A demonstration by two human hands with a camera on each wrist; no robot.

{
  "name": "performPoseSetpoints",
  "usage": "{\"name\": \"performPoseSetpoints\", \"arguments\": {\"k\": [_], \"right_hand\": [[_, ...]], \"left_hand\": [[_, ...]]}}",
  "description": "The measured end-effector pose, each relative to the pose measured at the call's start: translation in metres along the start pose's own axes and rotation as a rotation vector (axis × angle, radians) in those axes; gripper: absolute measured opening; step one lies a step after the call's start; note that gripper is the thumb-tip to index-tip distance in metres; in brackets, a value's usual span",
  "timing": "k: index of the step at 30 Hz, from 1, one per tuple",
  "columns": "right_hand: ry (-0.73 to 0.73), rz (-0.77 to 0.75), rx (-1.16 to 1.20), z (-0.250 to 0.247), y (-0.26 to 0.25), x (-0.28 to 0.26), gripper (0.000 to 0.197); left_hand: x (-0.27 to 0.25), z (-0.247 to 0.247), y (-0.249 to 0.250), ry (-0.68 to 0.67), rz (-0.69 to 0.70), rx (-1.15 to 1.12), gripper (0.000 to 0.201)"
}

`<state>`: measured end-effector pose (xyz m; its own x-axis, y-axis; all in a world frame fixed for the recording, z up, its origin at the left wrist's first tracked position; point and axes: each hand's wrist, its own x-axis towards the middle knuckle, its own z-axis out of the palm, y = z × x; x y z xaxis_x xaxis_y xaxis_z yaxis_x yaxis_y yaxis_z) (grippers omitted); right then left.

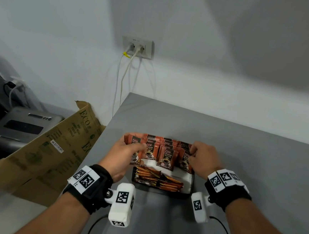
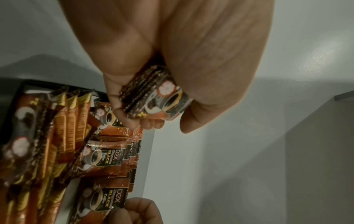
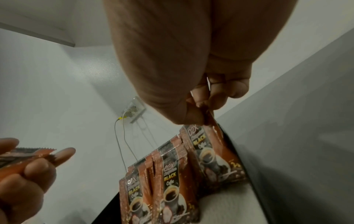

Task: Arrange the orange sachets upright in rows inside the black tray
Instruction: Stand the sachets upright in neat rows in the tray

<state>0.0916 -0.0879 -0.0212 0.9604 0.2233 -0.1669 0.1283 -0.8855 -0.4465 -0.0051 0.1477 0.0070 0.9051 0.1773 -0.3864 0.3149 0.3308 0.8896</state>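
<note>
Orange coffee sachets (image 1: 167,156) stand upright in rows in the far half of the black tray (image 1: 192,185) on the grey table. My left hand (image 1: 130,149) grips a stack of sachets (image 2: 153,92) over the tray's left end. My right hand (image 1: 196,153) pinches the top edge of one sachet (image 3: 207,117) at the right end of the rows. Flat stick sachets (image 1: 157,178) lie across the tray's near half. In the right wrist view the upright sachets (image 3: 172,181) stand just below my fingers.
A folded cardboard box (image 1: 54,145) leans at the table's left edge. Beyond it sits a grey machine (image 1: 24,126). A wall socket (image 1: 138,47) with two plugged cables is on the wall behind. Bare table lies right of the tray.
</note>
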Motion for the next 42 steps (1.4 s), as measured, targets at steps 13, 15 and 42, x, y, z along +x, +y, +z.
{"name": "performPoseSetpoints", "arguments": {"k": [13,15,42], "right_hand": [[0.003,0.011,0.021,0.011,-0.003,0.007,0.012],[0.002,0.014,0.020,0.013,-0.001,0.006,0.012],[-0.082,-0.241,0.249,-0.020,-0.076,0.003,0.018]], "left_hand": [[0.002,0.003,-0.005,-0.010,-0.050,-0.014,0.026],[0.001,0.004,-0.005,-0.016,-0.055,-0.027,0.026],[0.014,-0.004,-0.004,0.163,0.014,0.008,0.024]]}}
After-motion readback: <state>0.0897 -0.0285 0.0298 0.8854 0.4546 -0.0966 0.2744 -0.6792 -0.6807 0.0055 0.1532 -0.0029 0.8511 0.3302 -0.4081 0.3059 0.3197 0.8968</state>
